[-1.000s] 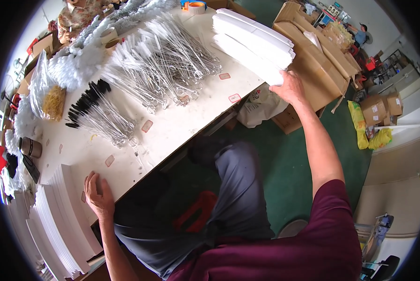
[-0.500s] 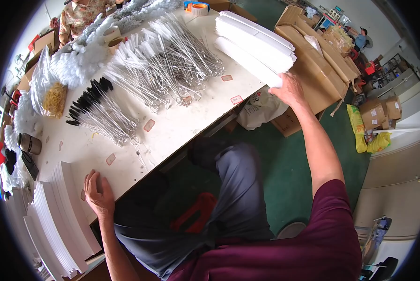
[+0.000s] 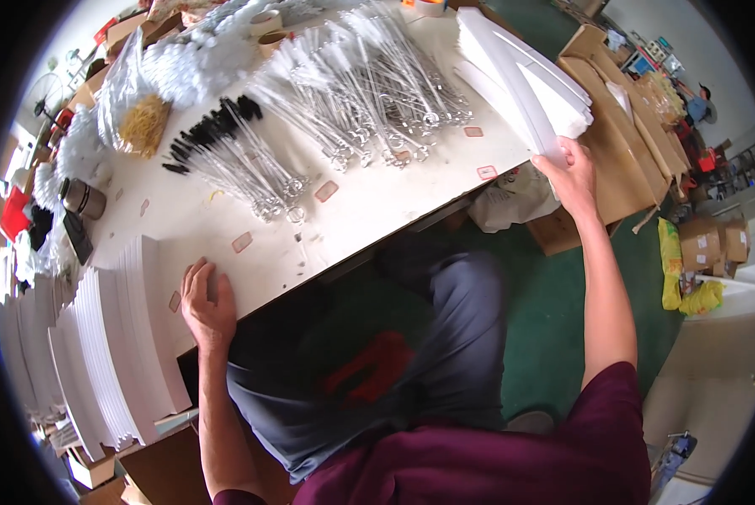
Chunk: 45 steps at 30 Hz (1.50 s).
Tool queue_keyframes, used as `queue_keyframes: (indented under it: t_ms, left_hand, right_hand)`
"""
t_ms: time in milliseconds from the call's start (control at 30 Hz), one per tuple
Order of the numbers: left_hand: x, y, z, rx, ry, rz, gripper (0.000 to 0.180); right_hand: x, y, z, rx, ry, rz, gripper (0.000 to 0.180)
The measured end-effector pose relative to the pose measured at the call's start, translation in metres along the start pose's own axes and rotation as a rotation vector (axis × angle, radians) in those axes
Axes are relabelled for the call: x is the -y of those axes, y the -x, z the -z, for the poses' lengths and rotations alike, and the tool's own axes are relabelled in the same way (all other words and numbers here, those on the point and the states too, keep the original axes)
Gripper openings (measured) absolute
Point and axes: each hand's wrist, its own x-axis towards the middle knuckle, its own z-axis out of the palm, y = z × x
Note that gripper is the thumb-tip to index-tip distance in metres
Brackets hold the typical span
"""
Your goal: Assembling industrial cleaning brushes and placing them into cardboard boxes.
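My right hand (image 3: 571, 175) pinches the near end of a long white strip (image 3: 525, 97) at the table's right side. The strip lies at an angle over a stack of similar white strips (image 3: 573, 103), partly lifted from it. My left hand (image 3: 208, 305) rests on the table's near edge, fingers stretched out and holding nothing. Left of it stand tall white boards or strips (image 3: 112, 345) in a row. Between the hands, farther back, lie a bundle of black-bristled wire brushes (image 3: 230, 160) and a larger pile of white-bristled wire brushes (image 3: 369, 93), their looped handles toward me.
An open cardboard box (image 3: 609, 143) stands right of the table, a white bag (image 3: 512, 199) under its edge. A dark bottle (image 3: 83, 199), a bag of yellowish bands (image 3: 144, 126) and fluffy white material (image 3: 196, 67) line the far left. Tape rolls (image 3: 268, 23) sit at the back.
My right hand has taken hold of one strip and tilted it off the stack. My left hand stays at the table edge. The whole view has shifted, so the table appears farther right.
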Motion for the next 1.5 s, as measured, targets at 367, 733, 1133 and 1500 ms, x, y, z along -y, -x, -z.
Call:
queue_keyframes:
  t_ms: [367, 733, 1133, 1500]
  left_hand:
    - [-0.097, 0.001, 0.036, 0.145, 0.204, -0.395, 0.042]
    - [-0.126, -0.023, 0.004, 0.465, 0.193, -0.554, 0.072]
    - [-0.118, -0.024, -0.006, 0.377, 0.008, -0.561, 0.058]
    - [-0.110, -0.011, -0.012, 0.360, -0.050, -0.612, 0.062]
  right_hand:
    - [0.151, 0.130, -0.083, 0.531, 0.029, 0.601, 0.066]
    - [0.176, 0.152, -0.127, 0.568, 0.079, 0.906, 0.062]
    - [0.160, 0.175, -0.126, 0.305, 0.040, 0.663, 0.047]
    - [0.151, 0.190, -0.148, 0.610, -0.718, -0.075, 0.034]
